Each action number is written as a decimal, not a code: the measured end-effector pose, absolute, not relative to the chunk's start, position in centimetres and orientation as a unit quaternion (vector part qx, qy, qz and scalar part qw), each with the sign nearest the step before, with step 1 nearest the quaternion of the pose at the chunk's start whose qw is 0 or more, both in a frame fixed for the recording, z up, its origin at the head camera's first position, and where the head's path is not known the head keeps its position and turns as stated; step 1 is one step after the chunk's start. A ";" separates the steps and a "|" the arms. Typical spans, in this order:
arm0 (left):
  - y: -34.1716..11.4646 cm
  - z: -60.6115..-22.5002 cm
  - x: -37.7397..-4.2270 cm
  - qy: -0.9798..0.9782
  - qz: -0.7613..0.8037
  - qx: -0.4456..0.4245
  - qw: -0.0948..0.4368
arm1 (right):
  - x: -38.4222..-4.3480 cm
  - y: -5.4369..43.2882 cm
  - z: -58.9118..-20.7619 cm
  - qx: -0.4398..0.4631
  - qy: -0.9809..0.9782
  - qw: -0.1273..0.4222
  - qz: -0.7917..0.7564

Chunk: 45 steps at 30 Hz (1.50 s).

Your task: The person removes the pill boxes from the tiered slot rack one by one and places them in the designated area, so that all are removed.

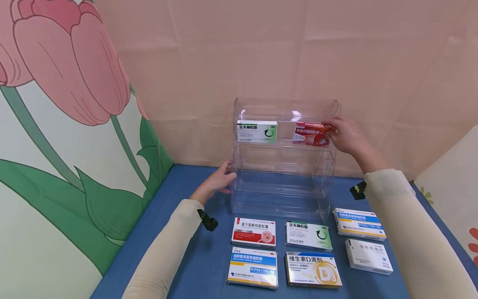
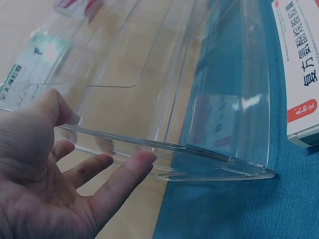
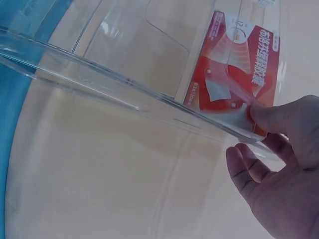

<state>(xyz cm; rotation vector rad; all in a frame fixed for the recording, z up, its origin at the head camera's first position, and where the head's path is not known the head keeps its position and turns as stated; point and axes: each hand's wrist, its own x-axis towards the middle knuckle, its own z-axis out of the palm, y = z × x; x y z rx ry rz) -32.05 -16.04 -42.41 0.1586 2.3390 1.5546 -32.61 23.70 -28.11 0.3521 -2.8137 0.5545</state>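
Note:
A clear acrylic display rack [image 1: 284,182] with several tiers stands on the blue table. On its top tier, at the right, is a red medicine box [image 1: 310,134]; my right hand [image 1: 347,135] pinches its right end, with the thumb [image 3: 271,119] on the printed face. At the left of the same tier sits a white-and-green medicine box [image 1: 257,132]. My left hand [image 1: 219,179] is at the rack's left side panel, its fingers loosely spread and the thumb at the panel's edge in the left wrist view.
In front of the rack lie a white-and-red box [image 1: 253,232], a second white-and-green box [image 1: 308,236], a blue-and-white box [image 1: 252,268] and a vitamin D box [image 1: 313,270]. Another blue-and-white box [image 1: 359,224] and a white box [image 1: 369,256] lie by the right forearm. A pink curtain [image 1: 261,50] hangs behind.

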 end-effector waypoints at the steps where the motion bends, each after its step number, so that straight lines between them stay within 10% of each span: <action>1: -16.0 -42.4 -32.1 0.820 0.545 0.056 0.164 | -32.6 23.7 -28.1 0.118 -0.966 0.127 0.191; 45: -16.0 -42.7 -32.4 0.820 0.546 0.052 0.165 | -28.9 25.0 -22.8 0.150 -0.940 0.162 0.259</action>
